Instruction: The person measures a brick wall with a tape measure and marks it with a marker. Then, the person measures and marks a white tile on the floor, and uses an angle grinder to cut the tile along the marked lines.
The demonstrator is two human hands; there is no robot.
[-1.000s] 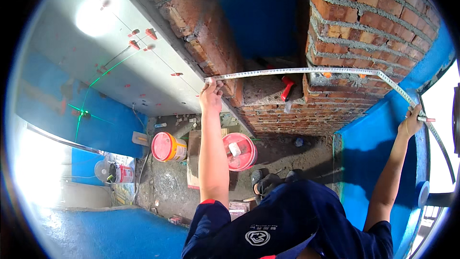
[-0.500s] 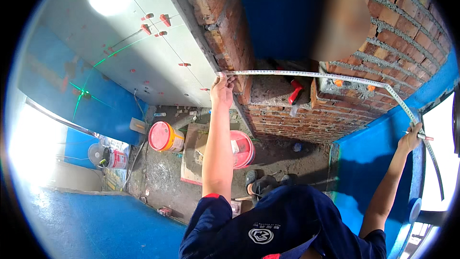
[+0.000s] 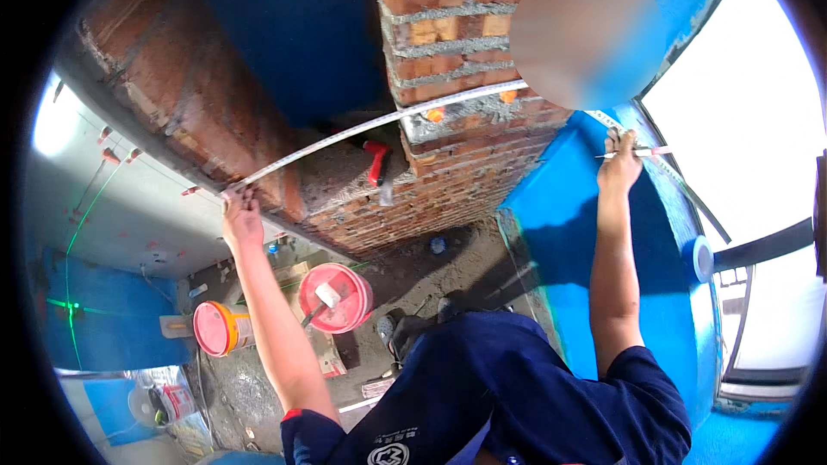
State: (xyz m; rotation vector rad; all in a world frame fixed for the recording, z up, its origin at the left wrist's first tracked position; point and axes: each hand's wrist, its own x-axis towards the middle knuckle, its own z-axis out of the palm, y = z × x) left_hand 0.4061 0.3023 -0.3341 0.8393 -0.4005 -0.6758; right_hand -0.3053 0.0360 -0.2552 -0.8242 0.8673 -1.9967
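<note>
A white tape-measure blade (image 3: 370, 126) stretches across the brick wall (image 3: 457, 69), spanning a recess in it. My left hand (image 3: 245, 215) pinches its left end at the edge where pale tiled wall meets brick. Over at the blue wall by the bright window, my right hand (image 3: 620, 164) is closed on the blade farther along. Between the same fingers sits a thin pencil-like stick (image 3: 656, 151), pointing sideways. Beyond that hand the blade's loose end hangs down past the window edge. A round blurred patch hides part of the blade left of my right hand.
A red tool, perhaps a drill (image 3: 377, 161), lies on the recess ledge. Orange plugs (image 3: 436, 114) stick out of the brickwork. Below stand a pink-lidded bucket (image 3: 323, 280) with a roller on it and a yellow-orange bucket (image 3: 215, 327). Green laser lines cross the left walls.
My view has swung to the right, so the tiled wall slid left. The blade, sharply bent near my right hand before, now runs in a smoother curve. Both hands keep hold of it.
</note>
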